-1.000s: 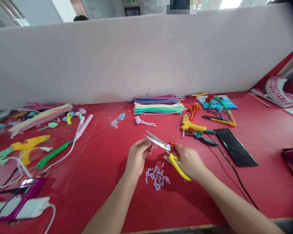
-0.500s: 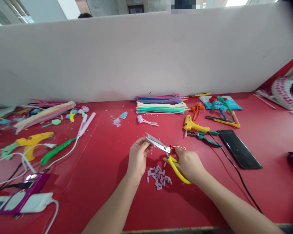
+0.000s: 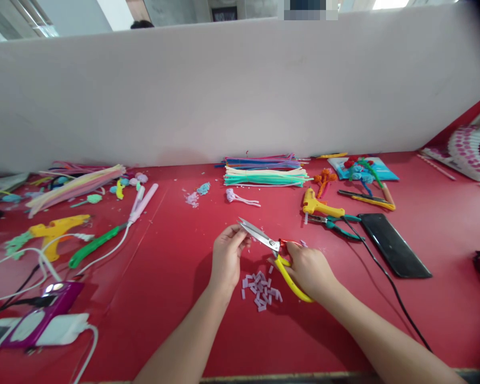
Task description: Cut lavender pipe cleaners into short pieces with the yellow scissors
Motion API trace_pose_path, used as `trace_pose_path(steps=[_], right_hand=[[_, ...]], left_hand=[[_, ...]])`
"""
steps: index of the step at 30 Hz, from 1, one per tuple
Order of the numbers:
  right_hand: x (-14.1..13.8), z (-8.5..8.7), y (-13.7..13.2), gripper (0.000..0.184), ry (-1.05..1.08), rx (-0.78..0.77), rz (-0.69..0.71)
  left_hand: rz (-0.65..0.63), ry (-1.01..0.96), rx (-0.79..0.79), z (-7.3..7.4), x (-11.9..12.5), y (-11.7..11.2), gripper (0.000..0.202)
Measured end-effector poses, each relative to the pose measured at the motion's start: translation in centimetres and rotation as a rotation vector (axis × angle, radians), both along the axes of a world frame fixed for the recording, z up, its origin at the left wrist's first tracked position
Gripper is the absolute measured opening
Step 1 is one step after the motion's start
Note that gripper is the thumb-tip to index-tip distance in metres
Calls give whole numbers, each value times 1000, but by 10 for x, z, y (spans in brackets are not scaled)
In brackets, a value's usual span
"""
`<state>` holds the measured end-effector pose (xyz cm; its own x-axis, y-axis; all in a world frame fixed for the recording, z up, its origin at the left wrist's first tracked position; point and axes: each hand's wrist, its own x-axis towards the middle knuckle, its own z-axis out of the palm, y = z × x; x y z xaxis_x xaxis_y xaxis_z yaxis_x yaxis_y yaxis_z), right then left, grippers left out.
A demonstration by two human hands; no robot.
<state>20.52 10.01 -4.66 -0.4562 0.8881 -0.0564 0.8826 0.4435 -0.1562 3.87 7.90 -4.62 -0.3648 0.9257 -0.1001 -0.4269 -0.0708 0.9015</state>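
My right hand [image 3: 310, 266] is closed round the yellow and red handles of a pair of scissors [image 3: 286, 266]. The silver blades point up and left, and their tips reach the fingers of my left hand [image 3: 226, 256]. That hand is closed in a pinch at the blade tips; whatever it holds is too small or hidden to make out. Below the blades lies a loose pile of small pale purple cut pieces [image 3: 260, 290] on the red table [image 3: 164, 320]. Beyond my hands rests a pale pink bunch of bent pipe cleaners [image 3: 242, 198].
Bundled pipe cleaners [image 3: 268, 176] lie by the white partition [image 3: 224, 96]. On the right are a yellow glue gun [image 3: 320, 205], pliers [image 3: 336, 223] and a black phone [image 3: 396, 245]. Leftward are another glue gun [image 3: 54, 232], a pink hair straightener [image 3: 142, 205] and a purple power strip [image 3: 60, 306] with cables.
The view has shifted very slightly. Both hands and the scissors keep practically the same pose, and the pile of cut pieces looks unchanged.
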Motion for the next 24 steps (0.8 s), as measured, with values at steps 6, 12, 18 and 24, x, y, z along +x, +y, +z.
trace_pose_path(steps=[6, 12, 18, 24], right_hand=[[0, 0, 0, 38, -16, 20, 5], [1, 1, -1, 40, 0, 18, -2], [2, -2, 0, 35, -3, 38, -14], [4, -1, 3, 35, 35, 84, -59]], left_hand=[[11, -1, 1, -1, 0, 0, 9], [0, 10, 8, 0, -1, 0, 8], [18, 37, -14, 4, 0, 0, 11], [-25, 8, -21, 4, 0, -1, 12]])
